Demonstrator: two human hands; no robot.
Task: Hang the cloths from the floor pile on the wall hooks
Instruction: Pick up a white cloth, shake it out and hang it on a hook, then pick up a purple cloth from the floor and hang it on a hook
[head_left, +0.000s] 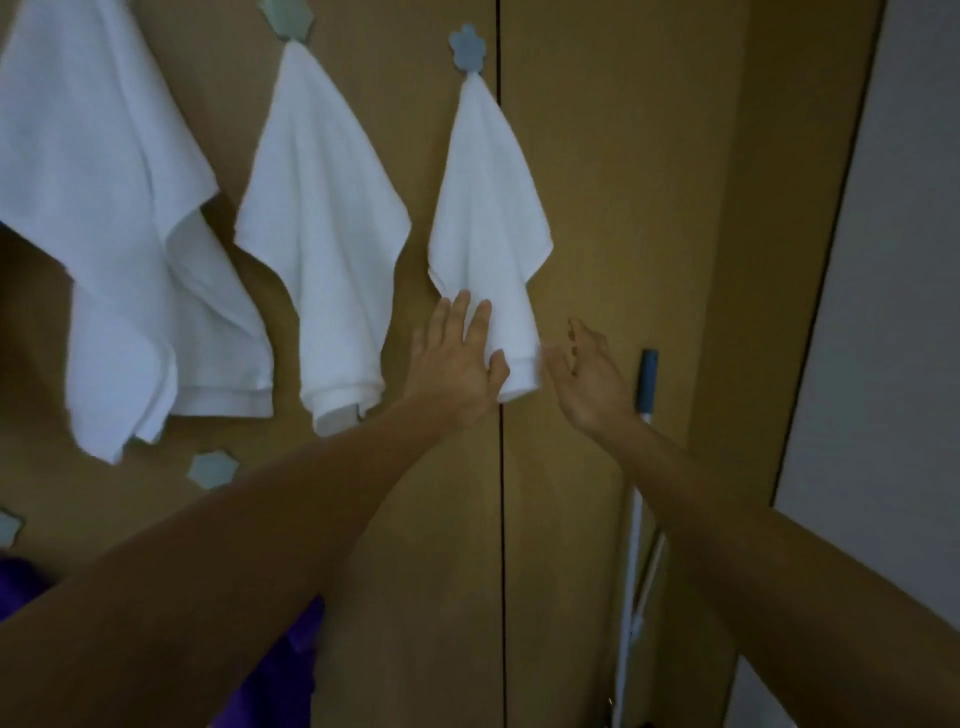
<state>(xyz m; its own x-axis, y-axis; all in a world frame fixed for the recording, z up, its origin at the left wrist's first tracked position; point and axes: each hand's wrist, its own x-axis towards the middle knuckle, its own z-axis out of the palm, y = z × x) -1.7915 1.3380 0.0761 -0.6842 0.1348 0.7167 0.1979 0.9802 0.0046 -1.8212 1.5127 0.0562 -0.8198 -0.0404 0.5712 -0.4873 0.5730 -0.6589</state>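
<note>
Nearest the camera, two bare forearms reached up and forward from the lower corners. The left hand (457, 364) lay flat with straight fingers spread on the lower part of the right cloth (488, 208), holding nothing. The right hand (587, 374) was just beside that cloth's lower right edge, palm turned toward it and fingers loosely extended, gripping nothing; whether it touched the fabric could not be told. The two hands were apart, with the cloth's bottom end between them.

The right cloth hung from a blue flower-shaped hook (467, 47) on the brown wooden wall (623, 208). Its long axis ran vertically, with the narrow gathered tip pointing up at the hook and the folds widening downward to the hem at the hands. The middle cloth (322, 234) hung the same way from a second hook (285, 15), and the left cloth (104, 208) draped wider at the left edge. A bare hook (212, 469) sat below them. A white pole (636, 519) with a blue grip leaned upright by the right forearm, and purple fabric (291, 665) showed low on the left.
</note>
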